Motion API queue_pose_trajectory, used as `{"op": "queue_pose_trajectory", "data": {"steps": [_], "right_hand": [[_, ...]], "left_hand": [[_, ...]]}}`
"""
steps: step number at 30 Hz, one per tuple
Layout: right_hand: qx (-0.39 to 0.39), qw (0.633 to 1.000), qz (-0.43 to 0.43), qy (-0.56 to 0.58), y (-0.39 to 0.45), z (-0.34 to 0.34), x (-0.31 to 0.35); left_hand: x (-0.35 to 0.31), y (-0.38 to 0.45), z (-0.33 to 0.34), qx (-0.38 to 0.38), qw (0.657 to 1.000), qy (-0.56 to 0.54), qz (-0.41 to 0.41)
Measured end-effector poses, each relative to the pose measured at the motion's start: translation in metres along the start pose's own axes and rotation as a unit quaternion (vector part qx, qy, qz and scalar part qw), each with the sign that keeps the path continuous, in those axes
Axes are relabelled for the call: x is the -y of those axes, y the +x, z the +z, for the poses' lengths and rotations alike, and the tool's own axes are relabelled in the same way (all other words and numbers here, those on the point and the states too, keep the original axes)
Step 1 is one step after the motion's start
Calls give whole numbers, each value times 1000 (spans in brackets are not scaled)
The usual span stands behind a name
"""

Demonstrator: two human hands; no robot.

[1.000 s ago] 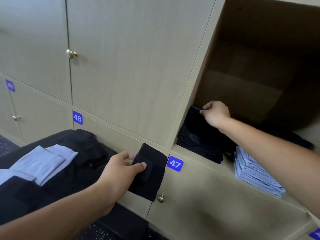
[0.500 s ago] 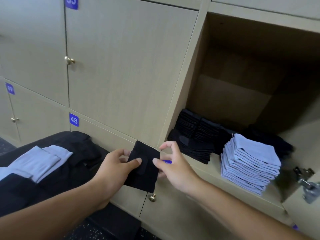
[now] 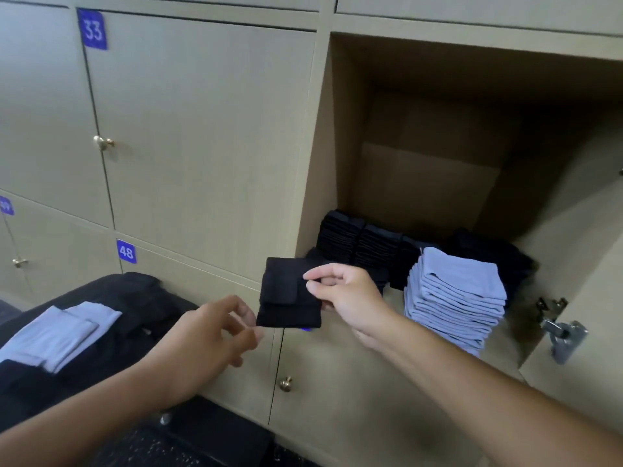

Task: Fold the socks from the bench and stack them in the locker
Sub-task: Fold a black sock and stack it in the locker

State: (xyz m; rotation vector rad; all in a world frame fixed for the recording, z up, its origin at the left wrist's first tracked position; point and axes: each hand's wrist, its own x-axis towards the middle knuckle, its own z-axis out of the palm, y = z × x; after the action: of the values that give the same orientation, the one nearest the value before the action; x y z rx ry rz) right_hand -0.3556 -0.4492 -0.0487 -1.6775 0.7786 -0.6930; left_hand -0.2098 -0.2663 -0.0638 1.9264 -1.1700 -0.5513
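My right hand [image 3: 344,298] pinches a folded black sock [image 3: 286,294] by its right edge, just in front of the open locker [image 3: 421,183]. My left hand [image 3: 209,335] hovers just left of the sock with loosely curled fingers and holds nothing. Inside the locker stand stacks of folded black socks [image 3: 357,244] at the left and back. A tall stack of folded light blue socks [image 3: 455,294] sits at the front right. On the dark bench [image 3: 141,298] at the lower left lie light blue socks [image 3: 60,332] and dark ones.
Closed locker doors with brass knobs [image 3: 102,142] and blue number tags 33 [image 3: 92,30] and 48 [image 3: 126,252] fill the left wall. The open locker's door hinge [image 3: 563,332] sticks out at the right. A knob [image 3: 286,384] sits on the lower door below the sock.
The black sock passed from my left hand to my right hand. My left hand let go and drew back slightly; the right hand carries the sock nearer the locker opening.
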Motion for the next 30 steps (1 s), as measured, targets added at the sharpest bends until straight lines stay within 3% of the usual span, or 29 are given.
{"op": "queue_pose_trajectory", "data": {"steps": [4,7,16,23,26,30], "right_hand": [[-43,999,-5,4,16,-26,12],[-75,996,-36,-42,32,-51,27],[-180,974,-94,-104,79,-123,74],[-254,966,-2,-50,117,-143,65],[-263,964,46,2,133,-147,61],[-250,965,73,-13,150,-150,51]], "left_hand": [[7,-9,-4,14,961,268,70],[4,-12,-4,31,925,361,114],[2,-4,0,64,898,407,152],[5,3,8,66,890,409,189],[7,4,12,69,892,402,196],[8,3,13,73,898,386,196]]}}
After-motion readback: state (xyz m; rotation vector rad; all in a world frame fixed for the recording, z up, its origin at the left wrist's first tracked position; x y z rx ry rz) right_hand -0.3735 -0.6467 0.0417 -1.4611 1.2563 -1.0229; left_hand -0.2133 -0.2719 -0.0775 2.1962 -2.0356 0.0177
